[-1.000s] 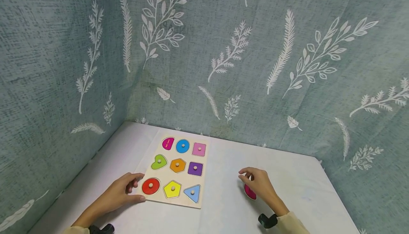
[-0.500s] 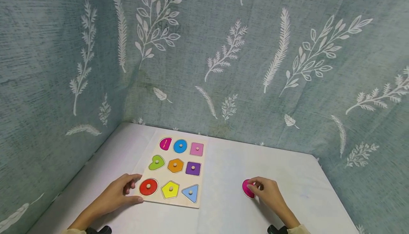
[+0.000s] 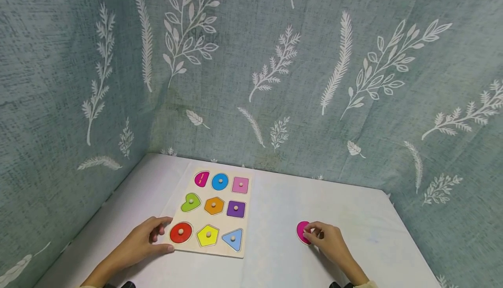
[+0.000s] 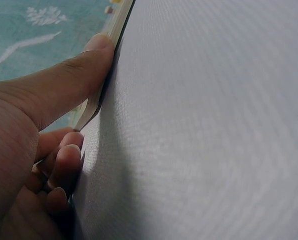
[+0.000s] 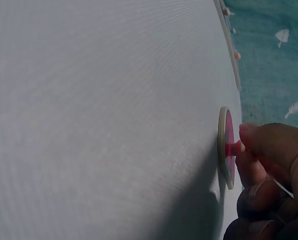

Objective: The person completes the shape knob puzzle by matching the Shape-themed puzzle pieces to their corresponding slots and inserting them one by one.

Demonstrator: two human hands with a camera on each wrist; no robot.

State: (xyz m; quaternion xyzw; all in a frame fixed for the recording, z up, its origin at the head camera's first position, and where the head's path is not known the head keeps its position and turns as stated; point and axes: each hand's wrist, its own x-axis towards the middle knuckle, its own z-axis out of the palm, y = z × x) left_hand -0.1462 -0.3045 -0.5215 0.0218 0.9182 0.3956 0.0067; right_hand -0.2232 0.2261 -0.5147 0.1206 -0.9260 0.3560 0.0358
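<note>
My right hand point(image 3: 329, 241) pinches the small knob of a magenta half-round puzzle piece point(image 3: 301, 232) at the right of the table. In the right wrist view, thumb and forefinger meet on the knob of this puzzle piece point(image 5: 226, 150), which stands out by its pale wooden edge. Whether it touches the cloth I cannot tell. My left hand point(image 3: 143, 242) grips the near left corner of a wooden peg puzzle board point(image 3: 196, 218), thumb on the near edge and forefinger at the left edge. In the left wrist view the thumb presses the board's edge point(image 4: 120, 25).
On the board sit several knobbed shapes, among them a red circle point(image 3: 180, 233), a yellow pentagon point(image 3: 207, 236) and a blue triangle point(image 3: 233, 239). A magenta half-round recess point(image 3: 201, 179) with printed letters is at its far left. Leaf-patterned curtains point(image 3: 235, 82) border the white-covered table point(image 3: 353, 209).
My right hand has drawn back toward the near side and pinched the knob of the magenta piece, which it partly covered before. My left hand stays at the board's corner.
</note>
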